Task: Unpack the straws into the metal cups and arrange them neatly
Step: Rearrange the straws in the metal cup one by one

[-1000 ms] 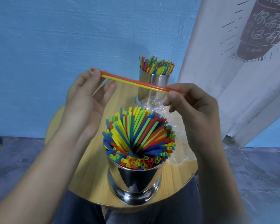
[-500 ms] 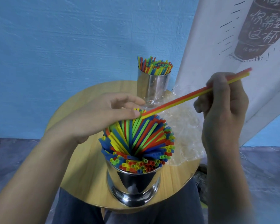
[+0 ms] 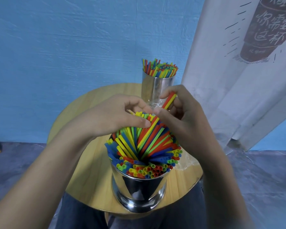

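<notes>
A shiny metal cup (image 3: 139, 190) stands at the near edge of the round table, packed with coloured straws (image 3: 149, 146) that fan outward. My right hand (image 3: 185, 119) pinches a red and a yellow straw (image 3: 168, 101), whose lower ends reach down into the middle of that bundle. My left hand (image 3: 116, 116) rests on the far left straw tops, fingers curled over them. A second metal cup (image 3: 157, 88) full of straws (image 3: 159, 68) stands upright at the table's far side.
The round wooden table (image 3: 89, 162) sits over my lap. Crumpled clear plastic wrap (image 3: 186, 162) lies right of the near cup, partly behind my right forearm. A white printed banner (image 3: 246, 71) hangs at the right against a blue wall.
My right hand has come down and left from the upper right, steering the red and yellow straws steeply into the near cup. My left hand stays over the straw tops.
</notes>
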Motion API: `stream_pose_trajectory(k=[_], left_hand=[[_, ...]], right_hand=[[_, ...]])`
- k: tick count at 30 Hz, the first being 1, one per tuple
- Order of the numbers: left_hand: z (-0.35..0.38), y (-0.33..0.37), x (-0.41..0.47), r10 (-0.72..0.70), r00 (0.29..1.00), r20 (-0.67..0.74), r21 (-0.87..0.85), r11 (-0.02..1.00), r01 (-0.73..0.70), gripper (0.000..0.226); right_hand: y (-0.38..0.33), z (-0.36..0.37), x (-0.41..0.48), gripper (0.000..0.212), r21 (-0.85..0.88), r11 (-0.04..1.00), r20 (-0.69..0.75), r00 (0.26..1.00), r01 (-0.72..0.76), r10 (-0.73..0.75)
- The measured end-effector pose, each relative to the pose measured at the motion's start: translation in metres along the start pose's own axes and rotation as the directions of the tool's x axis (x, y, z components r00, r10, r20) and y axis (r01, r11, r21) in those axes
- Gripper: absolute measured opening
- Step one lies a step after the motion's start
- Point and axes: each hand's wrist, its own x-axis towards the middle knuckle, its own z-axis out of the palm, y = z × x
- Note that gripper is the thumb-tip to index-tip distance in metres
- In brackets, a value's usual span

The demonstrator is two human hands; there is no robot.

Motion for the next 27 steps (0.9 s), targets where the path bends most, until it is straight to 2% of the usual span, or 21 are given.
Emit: stream_pose_trajectory(k=[1, 3, 5, 7, 10, 12, 21, 27], left_hand=[[0.000, 0.000, 0.003, -0.001, 1.000, -0.001, 0.026, 1.000, 0.001, 0.021], [0.000, 0.000, 0.006, 0.003, 1.000, 0.018, 0.040, 0.999, -0.004, 0.018], [-0.001, -0.001, 0.008, 0.020, 0.999, 0.027, 0.035, 0.999, -0.021, 0.015], [0.000, -0.002, 0.010, 0.038, 0.999, 0.017, 0.045, 0.998, -0.039, 0.014], [0.002, -0.002, 0.010, 0.075, 0.997, 0.011, 0.053, 0.996, -0.076, 0.013], [0.002, -0.001, 0.010, 0.089, 0.996, 0.017, 0.063, 0.994, -0.090, 0.012], [0.002, -0.006, 0.011, 0.129, 0.991, -0.028, 0.101, 0.987, -0.125, 0.009], [0.003, -0.007, 0.011, 0.129, 0.992, -0.006, 0.077, 0.989, -0.128, 0.010]], right_hand=[[0.000, -0.001, 0.001, 0.002, -0.046, 0.999, 0.007, 1.000, -0.001, 0.001], [-0.001, -0.004, 0.001, 0.022, -0.123, 0.992, 0.004, 1.000, -0.003, 0.004], [0.000, -0.006, -0.001, 0.030, -0.112, 0.994, 0.037, 0.999, -0.019, 0.023], [0.001, -0.006, -0.003, 0.025, -0.072, 0.996, 0.078, 0.996, -0.043, 0.048], [0.004, -0.007, -0.003, 0.007, 0.039, 0.996, 0.053, 0.995, -0.082, 0.079], [0.003, -0.009, -0.003, 0.006, 0.077, 0.992, 0.044, 0.995, -0.096, 0.093], [0.003, -0.014, -0.004, 0.009, -0.016, 0.993, 0.129, 0.984, -0.121, 0.122], [0.008, -0.012, -0.003, 0.006, -0.004, 0.994, 0.091, 0.990, -0.112, 0.112]])
